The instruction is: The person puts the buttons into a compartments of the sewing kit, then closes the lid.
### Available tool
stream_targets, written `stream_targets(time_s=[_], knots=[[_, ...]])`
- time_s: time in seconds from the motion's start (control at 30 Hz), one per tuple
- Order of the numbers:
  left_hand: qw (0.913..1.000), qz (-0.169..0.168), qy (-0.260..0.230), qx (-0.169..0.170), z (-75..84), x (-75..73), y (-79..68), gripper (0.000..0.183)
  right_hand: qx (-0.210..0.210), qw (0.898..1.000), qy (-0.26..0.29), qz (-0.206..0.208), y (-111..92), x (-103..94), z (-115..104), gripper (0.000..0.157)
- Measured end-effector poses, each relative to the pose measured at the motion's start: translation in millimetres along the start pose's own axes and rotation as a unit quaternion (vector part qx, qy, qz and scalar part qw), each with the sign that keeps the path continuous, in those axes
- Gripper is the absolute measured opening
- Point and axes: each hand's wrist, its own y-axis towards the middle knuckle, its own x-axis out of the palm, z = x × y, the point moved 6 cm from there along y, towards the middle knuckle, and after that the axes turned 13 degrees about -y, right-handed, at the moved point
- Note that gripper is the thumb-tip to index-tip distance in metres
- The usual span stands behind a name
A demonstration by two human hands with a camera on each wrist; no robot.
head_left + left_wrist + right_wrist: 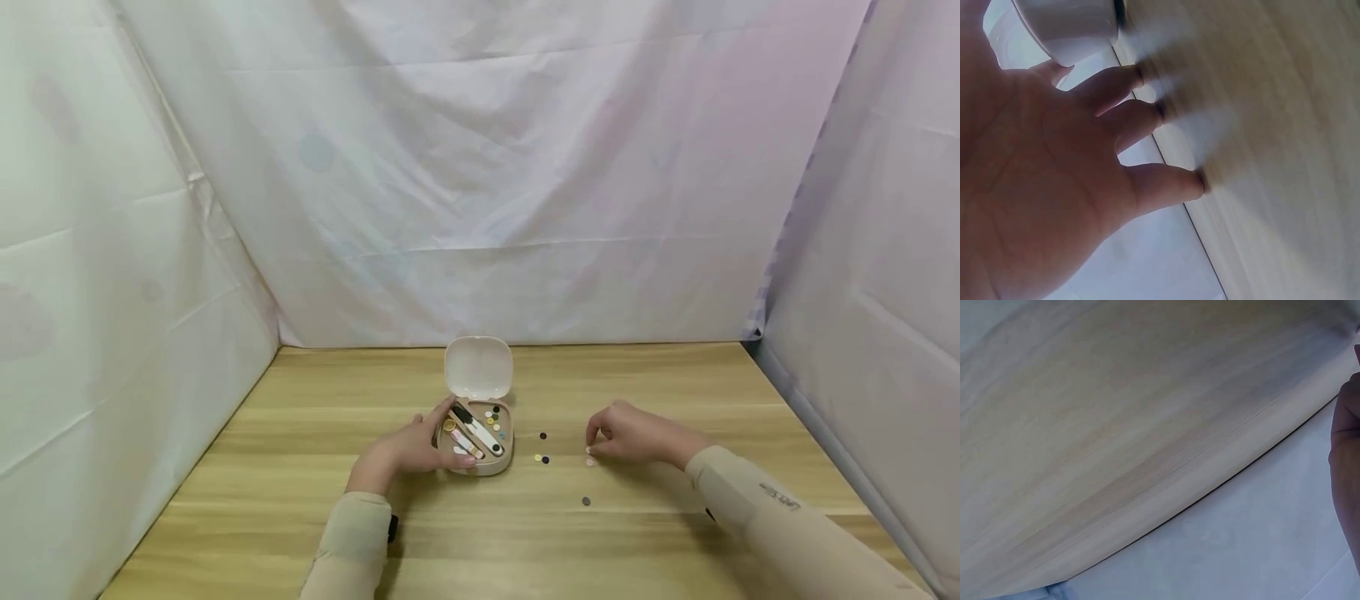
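Observation:
A white sewing box [481, 469] stands on the table with its lid [478, 367] raised. My left hand [412, 446] holds it from the left, thumb at the front edge and forefinger along the far left side. In the left wrist view the other fingertips rest on the tabletop beside the box [1075, 31]. Inside the box lie a white-handled tool [476, 427] with a dark end and several small buttons [497, 427]. At the right, my right hand [633, 431] pinches a small white button [588, 450] at table level. The right wrist view shows only part of that hand [1349, 434].
Loose buttons lie between the box and my right hand: a dark one [543, 436], a yellow one [537, 457] and a navy one [546, 460]. A pale pink button [590, 462] and a grey button [586, 501] lie nearer me. White curtains [480, 167] surround the wooden table [480, 550].

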Motion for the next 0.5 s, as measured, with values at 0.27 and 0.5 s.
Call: stream_targets(time_s=[0.27,0.5], knots=[[1.0000,-0.009,0.001,0.005,3.1,3.6,3.0,0.118,-0.002,1.000,-0.006,-0.005,-2.2,1.7,-1.5,0.006],[0.9999,0.001,-0.014,0.002,-0.1,1.4,1.8,0.120,-0.017,0.999,-0.030,0.005,-0.7,3.4,-8.1,0.005]])
